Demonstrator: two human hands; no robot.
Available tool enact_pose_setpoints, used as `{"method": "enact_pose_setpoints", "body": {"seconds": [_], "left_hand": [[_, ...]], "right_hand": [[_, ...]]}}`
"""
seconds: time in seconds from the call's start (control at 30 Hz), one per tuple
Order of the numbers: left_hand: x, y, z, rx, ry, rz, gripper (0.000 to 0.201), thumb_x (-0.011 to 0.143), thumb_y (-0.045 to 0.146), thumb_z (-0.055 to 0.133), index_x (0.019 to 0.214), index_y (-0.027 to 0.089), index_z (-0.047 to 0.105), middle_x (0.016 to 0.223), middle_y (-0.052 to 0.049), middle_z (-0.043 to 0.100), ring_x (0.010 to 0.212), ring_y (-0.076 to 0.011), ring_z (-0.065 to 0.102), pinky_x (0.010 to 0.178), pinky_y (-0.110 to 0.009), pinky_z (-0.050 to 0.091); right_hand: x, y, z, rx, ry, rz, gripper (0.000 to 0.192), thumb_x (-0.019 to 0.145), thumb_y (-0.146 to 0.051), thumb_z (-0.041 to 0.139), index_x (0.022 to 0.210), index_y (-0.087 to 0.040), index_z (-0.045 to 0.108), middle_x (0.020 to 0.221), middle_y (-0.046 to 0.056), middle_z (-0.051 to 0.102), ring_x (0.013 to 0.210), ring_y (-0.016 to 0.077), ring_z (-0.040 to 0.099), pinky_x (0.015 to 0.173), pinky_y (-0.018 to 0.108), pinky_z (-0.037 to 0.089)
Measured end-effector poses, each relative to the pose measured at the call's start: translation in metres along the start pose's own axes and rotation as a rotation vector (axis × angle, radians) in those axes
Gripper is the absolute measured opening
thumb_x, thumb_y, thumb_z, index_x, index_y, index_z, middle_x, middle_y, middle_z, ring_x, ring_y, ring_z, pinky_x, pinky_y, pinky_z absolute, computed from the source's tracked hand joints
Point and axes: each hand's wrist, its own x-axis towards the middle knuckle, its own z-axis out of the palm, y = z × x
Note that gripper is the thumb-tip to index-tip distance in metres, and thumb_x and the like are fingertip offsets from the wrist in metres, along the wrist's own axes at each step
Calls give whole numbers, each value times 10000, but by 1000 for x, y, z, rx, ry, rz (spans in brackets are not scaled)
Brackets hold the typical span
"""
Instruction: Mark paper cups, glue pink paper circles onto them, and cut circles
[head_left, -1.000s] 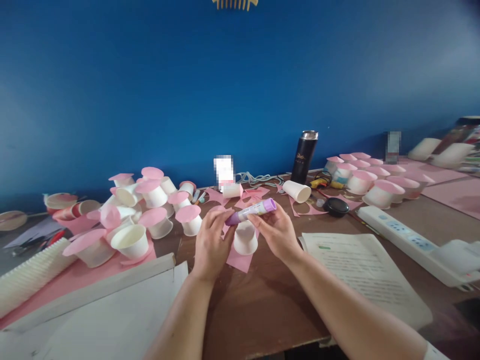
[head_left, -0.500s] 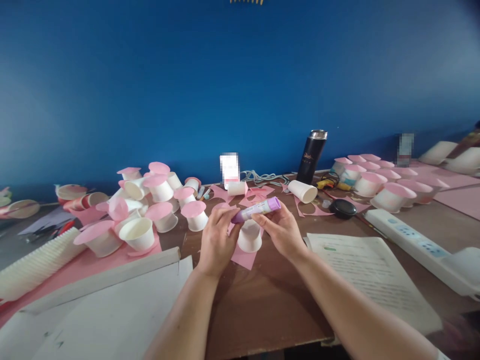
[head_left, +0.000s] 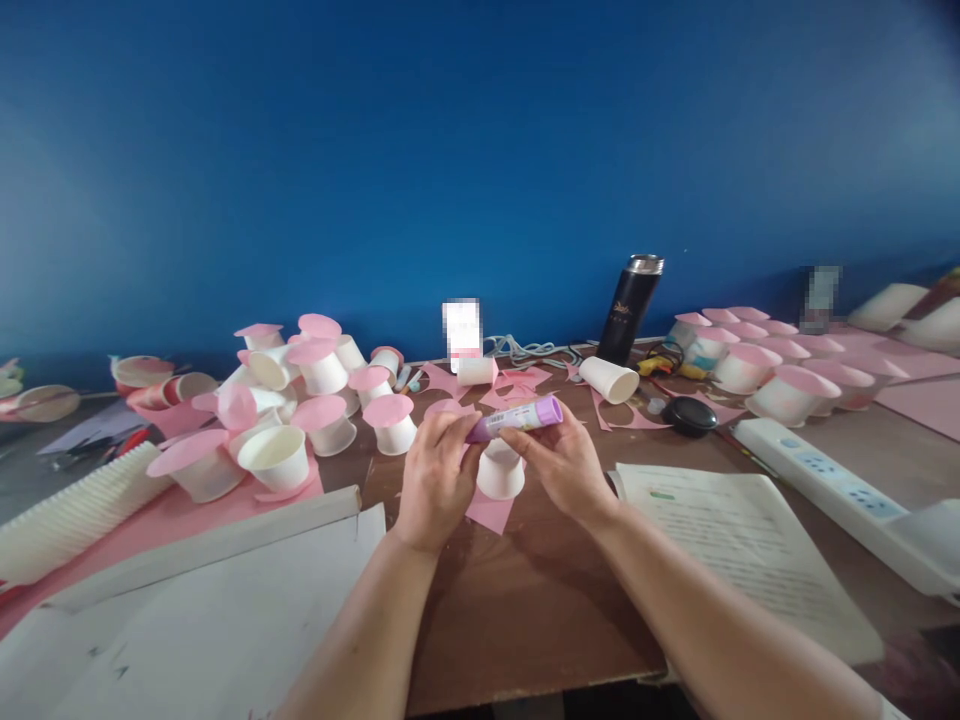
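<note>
A purple glue stick (head_left: 516, 417) lies nearly level between my two hands, above the table. My left hand (head_left: 437, 470) is closed on its left end, and my right hand (head_left: 566, 460) grips it near the right end. Right below the stick stands a white paper cup (head_left: 500, 470), upside down on a pink paper piece (head_left: 491, 512); the stick hides part of the cup's top. To the left of my left hand is another upturned cup with a pink paper disc (head_left: 389, 410) on it.
Several cups with pink discs (head_left: 319, 412) crowd the left, beside a long stack of cups (head_left: 79, 515). A black thermos (head_left: 630, 310) and a lying cup (head_left: 608, 380) are at the back. On the right are papers (head_left: 739, 560), a power strip (head_left: 840, 490) and more disc-topped cups (head_left: 795, 396).
Both hands and the glue stick keep almost the same pose. The view has shifted slightly; nothing was let go or taken up.
</note>
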Motion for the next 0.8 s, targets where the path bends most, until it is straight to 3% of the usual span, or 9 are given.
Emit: {"method": "enact_pose_setpoints", "body": {"seconds": [0.13,0.27,0.4,0.47,0.67,0.8], "left_hand": [[3,-1,0,2,-19,27,275,900,242,523,1171,224,564,1056,-76,614,1026,-201,578,913,-362,487],[9,-7,-1,22,-76,-1,330,901,314,530,1219,231,555,1134,-81,617,1088,-210,565,943,-366,473],[11,-16,-6,146,22,-181,383,899,326,523,1268,225,536,1183,-94,605,1102,-219,567,917,-361,480],[13,-20,-8,248,0,-269,329,900,303,503,1201,205,592,1150,-101,618,1032,-221,596,873,-351,489],[25,-23,4,512,-392,-398,275,891,243,430,975,235,692,1012,-72,651,861,-214,625,663,-304,471],[36,-26,20,699,-688,-323,313,879,178,396,944,192,702,997,-103,631,902,-232,613,653,-298,464]], "right_hand": [[0,-1,1,-23,9,-6,254,726,-336,760,884,-230,592,838,-1,676,776,168,645,715,311,526],[11,5,-3,116,89,98,262,696,-357,780,845,-214,620,766,-19,675,684,134,636,645,264,537],[32,15,-23,531,445,293,258,690,-330,802,771,-202,593,628,-57,605,540,69,572,487,158,520],[40,20,-36,720,572,446,205,744,-275,769,752,-186,585,609,-45,606,525,62,575,470,135,529],[47,32,-55,791,575,581,208,913,-245,573,723,-169,537,547,-36,560,465,48,560,437,100,528],[47,35,-56,797,544,605,210,926,-294,550,752,-182,513,585,-32,577,475,55,576,442,109,548]]}}
